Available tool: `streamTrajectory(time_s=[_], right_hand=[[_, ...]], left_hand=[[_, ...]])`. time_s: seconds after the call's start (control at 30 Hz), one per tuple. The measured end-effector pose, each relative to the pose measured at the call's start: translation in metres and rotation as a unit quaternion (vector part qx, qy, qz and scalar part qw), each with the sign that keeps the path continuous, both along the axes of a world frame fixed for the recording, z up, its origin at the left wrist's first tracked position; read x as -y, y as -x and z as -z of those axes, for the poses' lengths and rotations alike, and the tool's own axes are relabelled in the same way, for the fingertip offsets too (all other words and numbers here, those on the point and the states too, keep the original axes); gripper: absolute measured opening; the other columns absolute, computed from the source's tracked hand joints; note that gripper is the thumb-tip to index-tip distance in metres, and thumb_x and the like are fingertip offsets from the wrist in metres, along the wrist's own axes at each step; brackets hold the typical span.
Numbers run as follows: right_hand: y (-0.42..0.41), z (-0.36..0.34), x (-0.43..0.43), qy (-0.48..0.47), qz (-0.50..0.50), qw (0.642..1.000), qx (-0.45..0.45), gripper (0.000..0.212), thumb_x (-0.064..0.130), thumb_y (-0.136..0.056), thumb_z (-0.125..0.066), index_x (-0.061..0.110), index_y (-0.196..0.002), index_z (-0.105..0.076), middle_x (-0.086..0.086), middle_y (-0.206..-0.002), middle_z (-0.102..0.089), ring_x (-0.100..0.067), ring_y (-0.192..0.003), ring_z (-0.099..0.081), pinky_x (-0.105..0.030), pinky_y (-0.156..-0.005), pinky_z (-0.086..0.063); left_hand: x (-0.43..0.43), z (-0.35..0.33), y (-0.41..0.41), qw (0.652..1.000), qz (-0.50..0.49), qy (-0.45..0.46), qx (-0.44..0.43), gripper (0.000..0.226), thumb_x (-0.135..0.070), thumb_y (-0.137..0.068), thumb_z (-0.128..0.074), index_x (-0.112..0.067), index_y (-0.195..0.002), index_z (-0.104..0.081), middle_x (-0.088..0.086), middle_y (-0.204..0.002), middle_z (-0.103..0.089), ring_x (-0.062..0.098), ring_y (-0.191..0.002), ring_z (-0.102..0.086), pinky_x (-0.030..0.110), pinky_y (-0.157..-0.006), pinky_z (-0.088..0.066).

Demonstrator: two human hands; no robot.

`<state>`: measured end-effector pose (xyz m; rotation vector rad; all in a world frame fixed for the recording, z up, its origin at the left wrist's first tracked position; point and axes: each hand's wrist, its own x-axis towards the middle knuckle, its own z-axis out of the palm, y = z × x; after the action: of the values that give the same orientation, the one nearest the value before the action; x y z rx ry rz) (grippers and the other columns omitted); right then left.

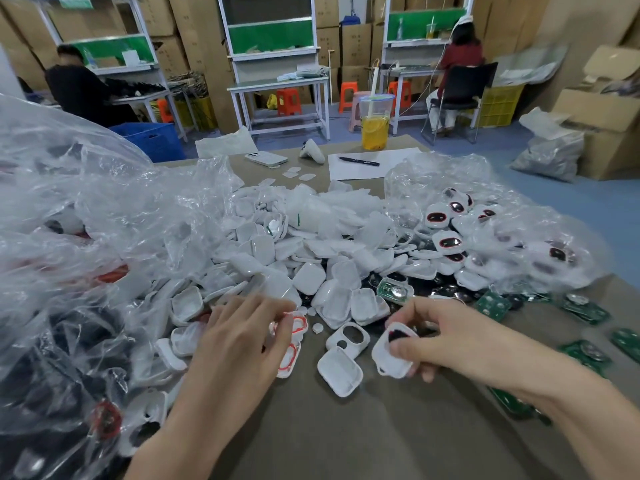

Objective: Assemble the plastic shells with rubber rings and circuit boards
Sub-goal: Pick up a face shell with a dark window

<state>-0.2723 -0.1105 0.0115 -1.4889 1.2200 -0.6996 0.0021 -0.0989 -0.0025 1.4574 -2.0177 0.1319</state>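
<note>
- Your right hand pinches a white shell just above the desk.
- Left of that shell, your left hand pinches a red ring.
- Green boards lie to the shell's right.

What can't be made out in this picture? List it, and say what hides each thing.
Head view:
- Plastic bag: the crumpled film blurs the dark and red parts inside.
- Rubber ring: the left hand pinches it, and the fingers cover part of it.
- Shell gripped by the right hand: the dark part in its opening is blurred.
- Circuit boards: cut off by the right edge.
</note>
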Motion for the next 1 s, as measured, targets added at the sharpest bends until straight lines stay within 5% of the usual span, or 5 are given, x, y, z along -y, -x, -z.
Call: streamTrajectory(time_s=[0.27,0.5,0.7,0.83,1.0], right_hand=[[-0.009,-0.009,-0.011,0.093,0.005,0.940,-0.329,0.017,0.047,-0.084,-0.064,0.043,-0.099,-0.058,0.019,-0.098,-0.054,0.004,-0.085,-0.054,-0.020,-0.072,-0.043],[-0.012,-0.013,-0.023,0.111,0.017,0.908,-0.403,0.040,0.054,-0.089,-0.054,0.043,-0.127,-0.045,0.018,-0.088,-0.048,-0.005,-0.087,-0.053,-0.022,-0.067,-0.042],[-0.002,-0.020,-0.026,0.141,0.063,0.900,-0.407,0.041,0.073,-0.087,-0.044,0.045,-0.117,-0.048,0.018,-0.089,-0.059,-0.009,-0.088,-0.061,-0.032,-0.077,-0.051],[0.009,-0.024,-0.005,0.218,0.149,0.906,-0.331,0.018,0.058,-0.093,-0.048,0.043,-0.094,-0.058,0.019,-0.082,-0.060,0.003,-0.073,-0.056,-0.023,-0.064,-0.046],[0.003,-0.005,0.031,0.282,0.158,0.883,-0.341,0.017,0.041,-0.099,-0.053,0.032,-0.106,-0.066,0.014,-0.098,-0.059,-0.010,-0.098,-0.054,-0.030,-0.083,-0.045]], left_hand=[[-0.001,0.002,0.005,1.000,0.000,0.012,-0.008,0.022,-0.035,-0.095,-0.051,-0.026,-0.100,-0.070,-0.018,-0.094,-0.062,0.007,-0.093,-0.048,0.022,-0.090,-0.033],[-0.002,-0.001,0.011,0.999,0.005,0.013,-0.029,0.028,-0.038,-0.097,-0.043,-0.026,-0.099,-0.069,-0.017,-0.095,-0.064,0.010,-0.092,-0.051,0.027,-0.088,-0.035],[-0.002,-0.001,0.017,1.000,0.017,-0.006,-0.017,0.030,-0.040,-0.098,-0.041,-0.027,-0.101,-0.068,-0.018,-0.094,-0.063,0.012,-0.090,-0.057,0.025,-0.088,-0.034],[0.004,-0.005,0.028,0.999,0.038,0.017,-0.011,0.029,-0.037,-0.097,-0.044,-0.024,-0.101,-0.069,-0.016,-0.093,-0.064,0.012,-0.091,-0.057,0.028,-0.088,-0.037],[0.019,-0.010,0.050,0.997,0.056,0.045,0.014,0.032,-0.032,-0.099,-0.045,-0.017,-0.102,-0.073,-0.008,-0.089,-0.067,0.019,-0.083,-0.060,0.036,-0.081,-0.044]])
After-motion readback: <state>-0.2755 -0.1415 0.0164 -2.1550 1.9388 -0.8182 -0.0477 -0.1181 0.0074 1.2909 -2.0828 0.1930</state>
